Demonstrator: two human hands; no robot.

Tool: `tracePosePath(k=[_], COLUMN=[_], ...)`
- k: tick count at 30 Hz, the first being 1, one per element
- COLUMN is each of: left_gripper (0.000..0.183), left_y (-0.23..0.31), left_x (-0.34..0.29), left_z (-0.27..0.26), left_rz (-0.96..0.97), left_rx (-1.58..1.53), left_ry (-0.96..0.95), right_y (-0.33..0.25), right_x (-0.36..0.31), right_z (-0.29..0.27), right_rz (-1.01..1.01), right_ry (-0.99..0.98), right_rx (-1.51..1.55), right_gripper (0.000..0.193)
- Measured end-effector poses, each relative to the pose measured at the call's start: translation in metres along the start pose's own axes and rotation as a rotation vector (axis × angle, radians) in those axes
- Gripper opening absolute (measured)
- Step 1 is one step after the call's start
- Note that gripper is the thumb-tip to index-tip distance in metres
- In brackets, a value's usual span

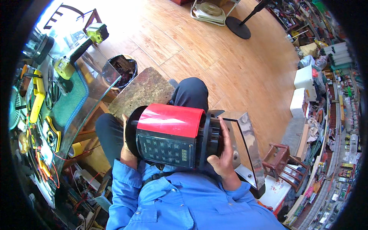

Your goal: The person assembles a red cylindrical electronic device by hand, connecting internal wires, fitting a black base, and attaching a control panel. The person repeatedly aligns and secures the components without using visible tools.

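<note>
A red and black blender base [168, 134] lies sideways above my lap, its dark button panel and small display facing up toward me. My left hand [126, 147] holds its wide black round end; most of those fingers are hidden behind it. Against the narrower black end on the right rests my right hand [225, 155], fingers extended along the edge and thumb on the near side. The appliance is held between both hands. Below its far left side stands a worn wooden block [142, 92].
At left, a glass-topped table [82, 105] carries a cordless tool [78, 51], a yellow meter [37, 96] and cables. Beyond the block sits a dark bin [122, 71]. To the right are a shiny metal box [245, 142], a small wooden stool [281, 161] and cluttered shelves [341, 153].
</note>
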State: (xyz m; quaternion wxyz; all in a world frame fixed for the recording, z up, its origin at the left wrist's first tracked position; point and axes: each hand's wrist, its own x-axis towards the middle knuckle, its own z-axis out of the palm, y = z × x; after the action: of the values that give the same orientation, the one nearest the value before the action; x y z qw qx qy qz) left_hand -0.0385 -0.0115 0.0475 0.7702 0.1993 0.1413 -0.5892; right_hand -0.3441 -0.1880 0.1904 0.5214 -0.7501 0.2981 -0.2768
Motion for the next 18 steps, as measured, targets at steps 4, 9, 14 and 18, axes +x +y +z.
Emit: tracePosePath(k=[4,9,14,18], left_gripper=[0.115,0.110,0.106,0.095], left_y=[0.004,0.001,-0.002,-0.013], left_x=[-0.004,-0.005,0.002,0.012], left_z=[0.009,0.016,0.002,0.009], left_rz=[-0.071,0.002,-0.034,0.091], left_rx=[0.004,0.108,0.090,-0.007], left_ry=[0.118,0.170,0.135,0.109], right_y=[0.002,0.003,0.022,0.005], right_x=[0.006,0.016,-0.003,0.015], right_z=[0.001,-0.004,-0.003,0.002], right_rz=[-0.013,-0.178,-0.016,-0.147], right_ry=[-0.048,-0.116,-0.071,-0.034], right_rx=[0.022,-0.262,-0.057,-0.102], right_gripper=[0.135,0.130,0.138,0.139])
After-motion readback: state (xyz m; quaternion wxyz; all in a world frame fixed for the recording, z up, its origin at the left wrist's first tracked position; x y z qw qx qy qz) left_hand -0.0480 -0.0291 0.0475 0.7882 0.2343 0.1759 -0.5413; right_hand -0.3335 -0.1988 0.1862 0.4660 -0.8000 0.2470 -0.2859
